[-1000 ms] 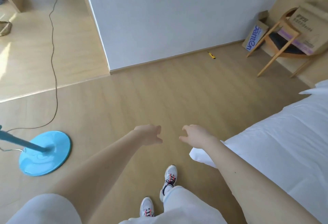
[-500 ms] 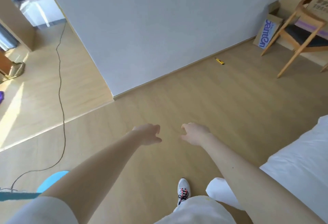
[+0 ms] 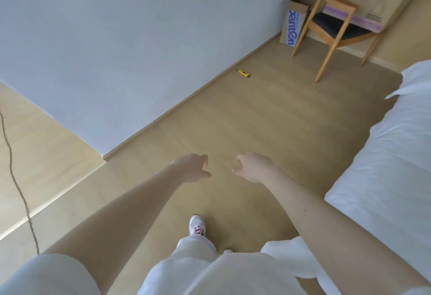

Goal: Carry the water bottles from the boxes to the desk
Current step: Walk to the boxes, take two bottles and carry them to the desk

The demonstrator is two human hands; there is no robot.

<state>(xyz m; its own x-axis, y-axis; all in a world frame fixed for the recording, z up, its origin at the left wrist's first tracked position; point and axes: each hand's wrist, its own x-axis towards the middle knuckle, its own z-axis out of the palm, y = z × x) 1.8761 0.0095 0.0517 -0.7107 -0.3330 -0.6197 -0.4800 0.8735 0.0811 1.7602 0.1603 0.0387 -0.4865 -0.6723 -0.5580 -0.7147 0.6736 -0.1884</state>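
Wooden chair (image 3: 333,25), yellow knife (image 3: 244,73), bed (image 3: 384,154)

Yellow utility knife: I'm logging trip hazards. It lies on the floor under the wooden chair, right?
Not under it. In the head view the yellow utility knife lies on the floor beside the wall, apart from the wooden chair.

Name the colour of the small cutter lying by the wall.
The cutter is yellow, seen best in the head view.
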